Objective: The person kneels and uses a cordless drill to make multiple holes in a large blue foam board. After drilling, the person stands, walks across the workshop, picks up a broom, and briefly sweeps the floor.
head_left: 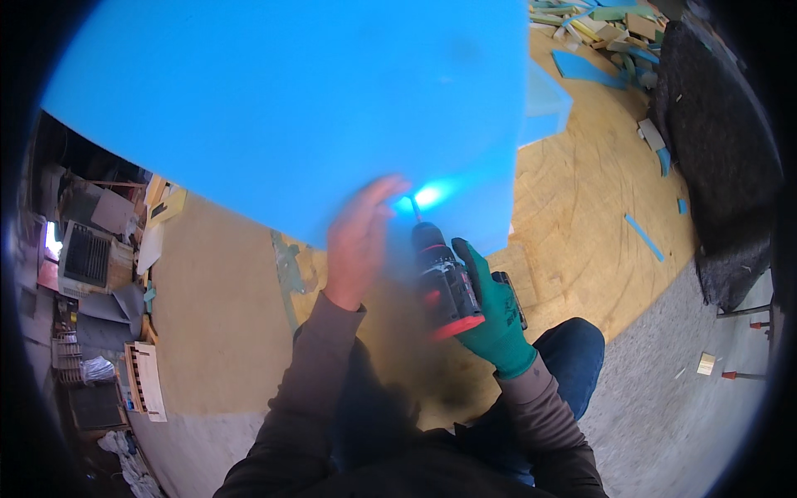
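Observation:
A large bright blue foam block (315,108) fills the upper middle of the head view. My right hand (496,324), in a green work glove, is wrapped round the grip of a black and red cordless drill (444,282). The drill's thin bit points up at the block's near face, and a bright spot of light shines there. I cannot tell whether the bit has gone into the foam. My left hand (359,241) is bare and lies against the block just left of the bit. Its fingers are stretched toward the bit, slightly blurred, and hold nothing visible.
Beneath the block is a worn tan board surface (581,216). Foam offcuts (610,33) are heaped at the far right, beside a large dark slab (718,141). A blue foam strip (644,237) lies on the boards. Stacked clutter and a wooden crate (148,382) stand at the left.

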Available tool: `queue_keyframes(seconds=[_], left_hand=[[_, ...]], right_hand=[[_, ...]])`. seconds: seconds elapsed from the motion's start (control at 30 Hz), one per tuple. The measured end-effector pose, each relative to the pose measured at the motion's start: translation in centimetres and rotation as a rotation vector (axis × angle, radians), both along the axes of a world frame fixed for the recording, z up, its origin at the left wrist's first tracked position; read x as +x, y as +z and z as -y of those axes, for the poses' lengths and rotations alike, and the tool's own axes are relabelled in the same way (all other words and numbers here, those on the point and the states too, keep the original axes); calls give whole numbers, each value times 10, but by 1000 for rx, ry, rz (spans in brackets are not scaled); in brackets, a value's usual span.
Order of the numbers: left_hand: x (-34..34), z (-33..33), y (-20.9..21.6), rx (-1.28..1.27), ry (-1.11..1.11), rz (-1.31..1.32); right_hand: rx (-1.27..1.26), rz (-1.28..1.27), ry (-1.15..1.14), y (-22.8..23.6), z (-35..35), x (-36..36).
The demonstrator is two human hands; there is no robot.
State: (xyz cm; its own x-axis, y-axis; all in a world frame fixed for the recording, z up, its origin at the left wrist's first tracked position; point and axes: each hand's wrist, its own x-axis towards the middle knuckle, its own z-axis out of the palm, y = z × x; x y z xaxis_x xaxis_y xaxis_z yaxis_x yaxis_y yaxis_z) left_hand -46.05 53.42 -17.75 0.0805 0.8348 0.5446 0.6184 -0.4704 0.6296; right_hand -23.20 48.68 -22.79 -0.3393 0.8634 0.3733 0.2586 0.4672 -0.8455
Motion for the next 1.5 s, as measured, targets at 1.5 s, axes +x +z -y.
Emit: queue_keyframes(seconds=[1.5], left_hand=[[55,-4,-59,261,619,-323]], right_hand=[[-1372,-1425,365,-13,-2,38]])
